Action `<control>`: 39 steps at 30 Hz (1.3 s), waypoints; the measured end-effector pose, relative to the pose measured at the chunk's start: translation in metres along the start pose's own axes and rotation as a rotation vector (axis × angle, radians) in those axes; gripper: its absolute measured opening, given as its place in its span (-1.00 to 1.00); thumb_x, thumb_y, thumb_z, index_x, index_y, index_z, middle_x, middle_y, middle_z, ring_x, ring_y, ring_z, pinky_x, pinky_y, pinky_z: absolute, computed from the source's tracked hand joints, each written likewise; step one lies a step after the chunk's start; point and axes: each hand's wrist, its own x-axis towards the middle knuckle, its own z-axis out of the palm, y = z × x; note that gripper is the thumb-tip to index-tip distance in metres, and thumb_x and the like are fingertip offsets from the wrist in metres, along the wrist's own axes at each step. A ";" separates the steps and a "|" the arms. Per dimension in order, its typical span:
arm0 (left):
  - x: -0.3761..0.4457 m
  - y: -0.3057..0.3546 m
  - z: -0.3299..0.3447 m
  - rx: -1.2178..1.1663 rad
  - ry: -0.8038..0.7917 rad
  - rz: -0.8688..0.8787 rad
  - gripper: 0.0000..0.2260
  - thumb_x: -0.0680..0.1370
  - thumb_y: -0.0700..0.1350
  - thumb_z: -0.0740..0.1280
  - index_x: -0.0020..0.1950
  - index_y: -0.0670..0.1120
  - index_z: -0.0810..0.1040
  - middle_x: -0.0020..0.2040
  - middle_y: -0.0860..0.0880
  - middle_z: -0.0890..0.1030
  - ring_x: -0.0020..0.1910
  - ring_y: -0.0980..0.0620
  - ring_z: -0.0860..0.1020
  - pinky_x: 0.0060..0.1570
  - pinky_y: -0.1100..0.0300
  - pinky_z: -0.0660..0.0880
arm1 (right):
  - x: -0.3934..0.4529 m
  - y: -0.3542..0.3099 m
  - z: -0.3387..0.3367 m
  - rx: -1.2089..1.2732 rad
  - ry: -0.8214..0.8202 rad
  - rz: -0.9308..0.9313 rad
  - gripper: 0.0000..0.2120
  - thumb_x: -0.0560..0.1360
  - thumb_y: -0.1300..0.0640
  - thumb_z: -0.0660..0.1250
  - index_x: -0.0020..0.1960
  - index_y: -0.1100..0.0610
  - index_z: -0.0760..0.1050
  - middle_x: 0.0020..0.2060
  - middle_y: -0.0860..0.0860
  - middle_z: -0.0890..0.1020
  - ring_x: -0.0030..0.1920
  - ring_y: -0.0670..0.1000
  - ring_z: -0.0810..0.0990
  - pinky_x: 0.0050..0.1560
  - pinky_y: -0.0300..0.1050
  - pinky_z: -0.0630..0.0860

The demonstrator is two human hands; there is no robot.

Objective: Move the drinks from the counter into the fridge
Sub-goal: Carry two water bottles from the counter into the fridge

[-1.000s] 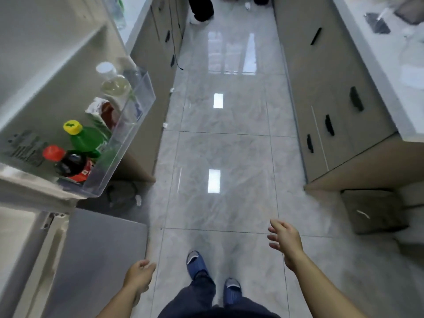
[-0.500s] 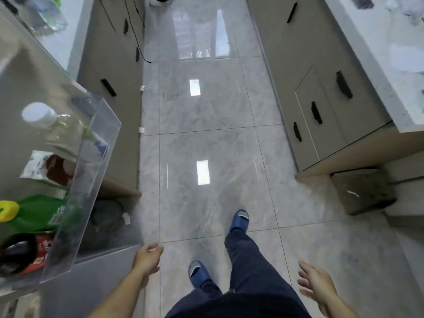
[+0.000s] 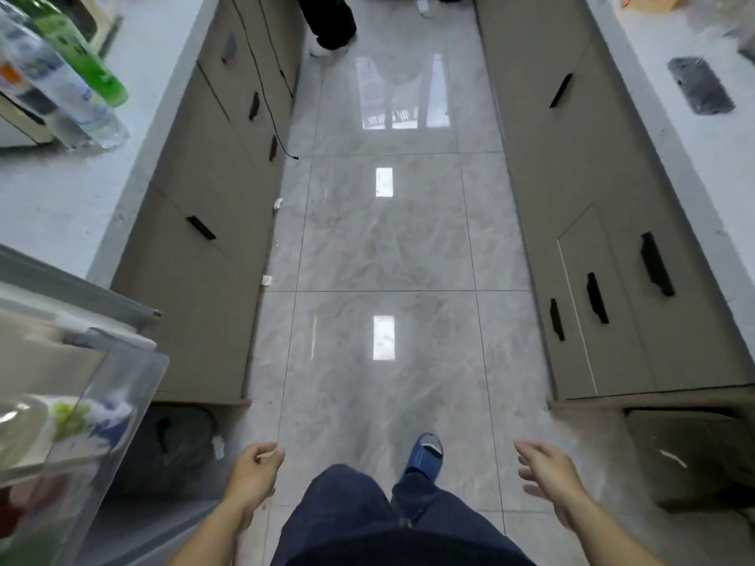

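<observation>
On the left counter [image 3: 61, 198] stand a clear water bottle [image 3: 61, 91] and a green bottle [image 3: 81, 55], far ahead of my hands. The open fridge door's clear shelf bin [image 3: 106, 435] at the lower left holds several bottles, blurred. My left hand [image 3: 253, 475] hangs low beside the bin with loosely curled fingers and holds nothing. My right hand [image 3: 547, 471] is low on the right, fingers relaxed and spread, empty.
A tiled aisle [image 3: 384, 247] runs between grey cabinets on both sides. Another person's legs [image 3: 331, 22] stand at its far end. A dark phone [image 3: 700, 91] lies on the right counter [image 3: 694, 165]. A dark block [image 3: 690, 455] sits on the floor at lower right.
I have stepped forward along the aisle; the fridge bin slid down to the lower left, the counter bottles came into view. Both hands stay low and empty; the right one rose a little.
</observation>
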 end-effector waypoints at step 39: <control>0.186 0.301 -0.020 -0.742 0.438 -0.490 -0.95 0.55 -0.03 0.35 -0.05 0.03 0.56 0.00 0.00 0.60 -0.09 -0.02 0.60 -0.29 0.19 0.54 | 0.194 -0.658 0.309 -1.001 -0.454 -0.417 -0.77 0.56 0.02 0.38 -0.01 0.21 0.56 -0.27 0.10 0.51 -0.31 0.09 0.45 -0.31 -0.11 0.39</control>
